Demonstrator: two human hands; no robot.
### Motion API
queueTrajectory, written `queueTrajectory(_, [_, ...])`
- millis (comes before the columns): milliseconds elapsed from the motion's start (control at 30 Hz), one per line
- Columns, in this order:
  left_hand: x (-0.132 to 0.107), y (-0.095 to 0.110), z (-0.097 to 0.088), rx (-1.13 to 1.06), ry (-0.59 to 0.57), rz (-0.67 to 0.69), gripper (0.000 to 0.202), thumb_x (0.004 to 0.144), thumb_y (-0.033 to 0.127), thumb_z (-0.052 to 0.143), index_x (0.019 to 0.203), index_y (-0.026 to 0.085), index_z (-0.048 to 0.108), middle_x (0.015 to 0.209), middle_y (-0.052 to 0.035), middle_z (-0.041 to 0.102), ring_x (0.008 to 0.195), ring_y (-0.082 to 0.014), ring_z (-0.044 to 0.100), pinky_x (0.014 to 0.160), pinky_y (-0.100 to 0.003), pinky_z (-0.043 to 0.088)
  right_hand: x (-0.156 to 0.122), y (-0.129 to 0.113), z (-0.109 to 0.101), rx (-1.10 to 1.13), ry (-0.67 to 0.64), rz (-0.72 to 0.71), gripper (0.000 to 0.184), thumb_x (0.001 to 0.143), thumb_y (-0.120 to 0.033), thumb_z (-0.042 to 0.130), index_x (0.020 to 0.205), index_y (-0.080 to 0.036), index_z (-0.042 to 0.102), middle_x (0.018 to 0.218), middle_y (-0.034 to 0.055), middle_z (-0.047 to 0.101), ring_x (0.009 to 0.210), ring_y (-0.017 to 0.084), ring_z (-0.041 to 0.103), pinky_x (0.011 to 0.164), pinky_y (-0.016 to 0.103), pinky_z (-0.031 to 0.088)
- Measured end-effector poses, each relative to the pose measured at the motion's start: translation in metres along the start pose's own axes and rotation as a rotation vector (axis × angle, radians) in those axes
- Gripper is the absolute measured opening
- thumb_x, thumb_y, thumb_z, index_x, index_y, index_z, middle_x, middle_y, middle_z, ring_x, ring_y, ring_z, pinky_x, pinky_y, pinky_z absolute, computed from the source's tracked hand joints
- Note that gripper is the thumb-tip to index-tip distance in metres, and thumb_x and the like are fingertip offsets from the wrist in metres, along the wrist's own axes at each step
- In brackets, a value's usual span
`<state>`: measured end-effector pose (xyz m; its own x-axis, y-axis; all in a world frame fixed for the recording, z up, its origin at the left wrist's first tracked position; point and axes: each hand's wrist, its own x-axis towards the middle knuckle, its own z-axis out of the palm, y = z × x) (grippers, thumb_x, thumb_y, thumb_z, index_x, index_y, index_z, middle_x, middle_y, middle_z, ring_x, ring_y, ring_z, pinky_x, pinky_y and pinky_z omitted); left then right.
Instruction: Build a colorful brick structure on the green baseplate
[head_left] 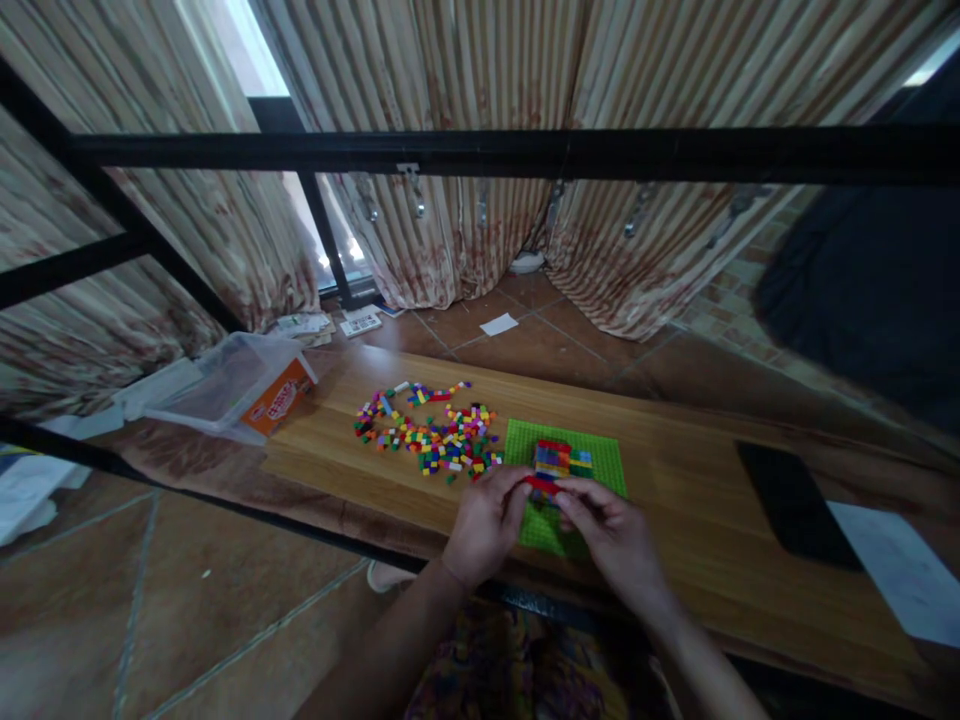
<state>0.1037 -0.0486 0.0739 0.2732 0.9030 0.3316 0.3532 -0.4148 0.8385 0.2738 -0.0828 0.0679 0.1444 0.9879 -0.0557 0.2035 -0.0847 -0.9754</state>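
Note:
A red toy brick piece [543,485] is pinched between my two hands above the near part of a green studded baseplate [604,455]. My left hand [487,520] grips its left end, fingers closed. At the other end, the fingers of my right hand [611,535] are closed on it too. Just beyond the piece, a multicoloured brick build [553,458] stands on the baseplate, its near side partly hidden by my hands. Left of the baseplate lies a loose spread of small coloured bricks [442,435].
A clear plastic bin [214,385] with an orange label is at the table's left end. To the right lie a black flat object [795,505] and a white sheet [900,570] on the wooden table [690,490]. A black metal bar [480,153] crosses beyond it, before striped curtains.

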Motion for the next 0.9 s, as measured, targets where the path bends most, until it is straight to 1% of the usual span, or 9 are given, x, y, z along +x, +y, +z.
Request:
queueTrajectory(100, [0.011,0.0,0.013,-0.001,0.019,-0.015,0.019,0.091,0.024,0.053,0.102,0.023,0.068,0.097,-0.0054,0.072,0.093,-0.0177,0.066,0.087,-0.032,0.053,0.012,0.007,-0.008,-0.07,0.068,-0.088,0.029,0.083,-0.047,0.062,0.098,-0.024,0.071,0.09,0.0038,0.072,0.078,0.02,0.065,0.073,0.033,0.053])
queueTrajectory(200, [0.02,-0.004,0.024,0.007,0.046,-0.053,0.019,0.089,0.021,0.054,0.102,0.022,0.068,0.099,-0.0062,0.071,0.094,-0.0178,0.066,0.087,-0.033,0.053,0.027,0.012,-0.017,-0.197,0.085,-0.197,0.026,0.087,-0.045,0.058,0.097,-0.025,0.072,0.1,0.0052,0.072,0.091,0.022,0.065,0.082,0.035,0.05])
queueTrajectory(300, [0.029,-0.014,0.032,0.032,0.106,-0.159,0.02,0.088,0.018,0.054,0.102,0.019,0.068,0.1,-0.0074,0.07,0.093,-0.0179,0.066,0.083,-0.032,0.053,0.043,0.017,-0.025,-0.31,0.086,-0.281,0.026,0.089,-0.042,0.055,0.095,-0.024,0.073,0.096,0.0055,0.069,0.091,0.021,0.064,0.082,0.034,0.049])
queueTrajectory(367, [0.034,-0.022,0.035,0.029,0.14,-0.232,0.021,0.088,0.018,0.052,0.102,0.018,0.068,0.101,-0.0078,0.07,0.092,-0.0175,0.066,0.079,-0.03,0.054,0.052,0.019,-0.029,-0.367,0.094,-0.307,0.025,0.089,-0.041,0.055,0.093,-0.024,0.073,0.095,0.0052,0.066,0.09,0.02,0.062,0.082,0.034,0.048])
queueTrajectory(467, [0.041,-0.032,0.039,-0.013,0.166,-0.297,0.022,0.089,0.021,0.052,0.102,0.018,0.069,0.102,-0.0077,0.071,0.091,-0.0168,0.066,0.081,-0.03,0.053,0.061,0.023,-0.03,-0.417,0.109,-0.304,0.022,0.086,-0.039,0.059,0.088,-0.024,0.074,0.097,0.0048,0.063,0.092,0.02,0.06,0.086,0.035,0.046])
queueTrajectory(600, [0.049,-0.04,0.047,-0.077,0.15,-0.318,0.023,0.088,0.024,0.053,0.1,0.018,0.072,0.101,-0.0071,0.072,0.093,-0.0176,0.066,0.087,-0.031,0.052,0.067,0.027,-0.028,-0.404,0.14,-0.279,0.018,0.083,-0.039,0.062,0.083,-0.024,0.074,0.095,0.0043,0.063,0.093,0.021,0.06,0.086,0.035,0.045])
queueTrajectory(700, [0.053,-0.042,0.053,-0.15,0.124,-0.339,0.022,0.087,0.026,0.056,0.097,0.019,0.074,0.096,-0.0061,0.073,0.088,-0.017,0.067,0.083,-0.03,0.053,0.069,0.03,-0.027,-0.358,0.166,-0.267,0.018,0.08,-0.039,0.064,0.08,-0.023,0.072,0.092,0.0044,0.064,0.091,0.021,0.06,0.084,0.035,0.045])
queueTrajectory(800, [0.054,-0.045,0.059,-0.23,0.128,-0.371,0.022,0.084,0.027,0.058,0.095,0.017,0.074,0.093,-0.0065,0.073,0.083,-0.0166,0.067,0.078,-0.028,0.053,0.071,0.033,-0.027,-0.314,0.173,-0.25,0.019,0.078,-0.04,0.065,0.079,-0.022,0.071,0.091,0.0048,0.065,0.088,0.021,0.06,0.082,0.035,0.046])
queueTrajectory(900, [0.054,-0.047,0.061,-0.288,0.142,-0.392,0.021,0.083,0.027,0.06,0.093,0.017,0.075,0.091,-0.0067,0.073,0.081,-0.0169,0.067,0.077,-0.028,0.053,0.071,0.035,-0.027,-0.256,0.183,-0.18,0.023,0.076,-0.042,0.067,0.083,-0.021,0.072,0.089,0.0049,0.067,0.083,0.021,0.061,0.077,0.035,0.047])
